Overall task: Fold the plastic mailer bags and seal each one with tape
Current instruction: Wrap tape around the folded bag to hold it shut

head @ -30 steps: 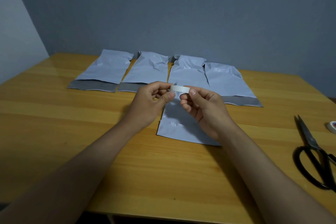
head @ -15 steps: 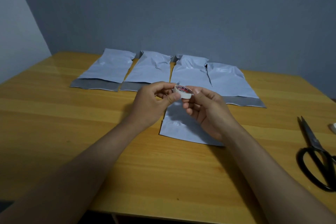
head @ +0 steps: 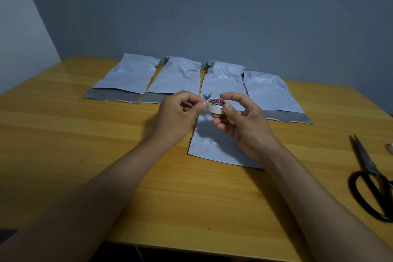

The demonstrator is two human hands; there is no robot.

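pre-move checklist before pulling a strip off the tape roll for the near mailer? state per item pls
1. Tape roll held: ok, the right hand has it in a grip between thumb and fingers.
2. Free end of tape found: cannot tell, the left hand pinches at the roll's edge, but no lifted end shows.
3. Near mailer folded: cannot tell, it lies flat under the hands and no fold line shows.
4. Near mailer lies apart from the back row: not ok, its far end overlaps the third mailer.
5. Scissors within reach: likely ok, on the table right of the right arm.
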